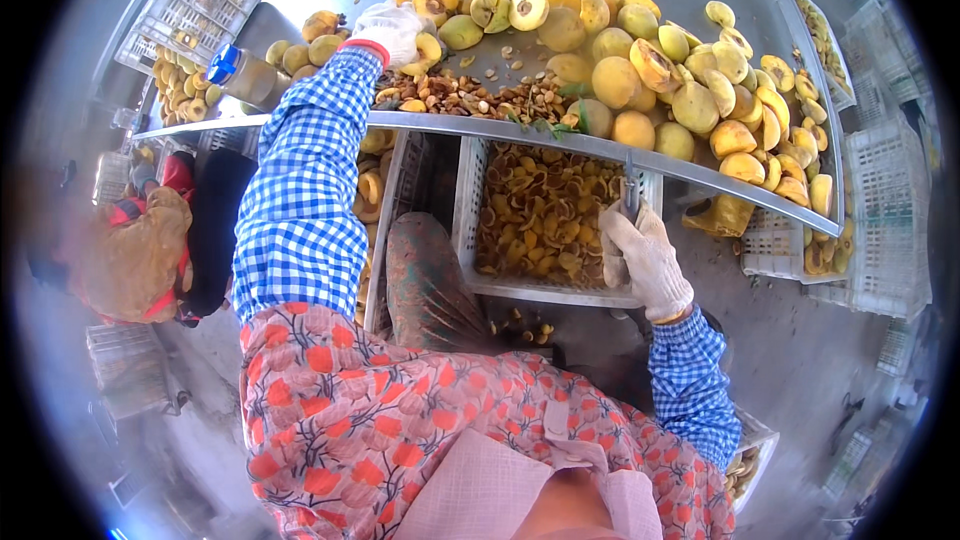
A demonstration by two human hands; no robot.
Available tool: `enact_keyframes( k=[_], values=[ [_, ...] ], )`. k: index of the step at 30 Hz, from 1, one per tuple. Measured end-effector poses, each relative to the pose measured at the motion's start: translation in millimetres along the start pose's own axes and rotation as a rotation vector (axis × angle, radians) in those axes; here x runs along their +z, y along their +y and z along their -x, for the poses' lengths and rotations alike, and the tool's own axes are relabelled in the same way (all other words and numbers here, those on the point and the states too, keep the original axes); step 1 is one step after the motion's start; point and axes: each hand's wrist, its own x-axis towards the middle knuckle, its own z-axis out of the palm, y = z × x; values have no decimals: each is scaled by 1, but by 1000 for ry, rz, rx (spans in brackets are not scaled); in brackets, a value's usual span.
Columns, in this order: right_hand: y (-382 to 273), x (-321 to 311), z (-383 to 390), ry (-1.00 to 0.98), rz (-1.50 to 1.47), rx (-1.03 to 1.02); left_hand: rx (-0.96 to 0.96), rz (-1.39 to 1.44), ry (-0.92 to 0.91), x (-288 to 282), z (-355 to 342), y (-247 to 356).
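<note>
My left hand (392, 32), in a white glove, reaches over the metal table at the upper left. Its fingers are closed on a yellow peach half (429, 50) at their right side; the grip is partly hidden. My right hand (640, 258), gloved too, is below the table's front edge, beside a crate of cut fruit. It grips a narrow metal tool (630, 186) pointing up past the edge; its working end is too small to make out. A large heap of whole and halved yellow peaches (613, 82) covers the table's right. Brown stones (470, 97) lie along the front edge.
A white crate (560, 292) with yellow fruit pieces stands under the table edge. A blue-capped jar (255, 80) stands left of my forearm, near more fruit. Crates (885, 210) are stacked at the right. Another person (140, 250) is at the left.
</note>
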Motion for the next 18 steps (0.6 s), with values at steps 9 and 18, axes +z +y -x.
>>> enact_keyframes(
  k=[9,18],
  values=[
    [-23,33,13,-91,3,-110,-5,1689,261,-21,69,60],
    [3,47,7,233,739,-618,375,2451,301,-26,140,194]
  ],
)
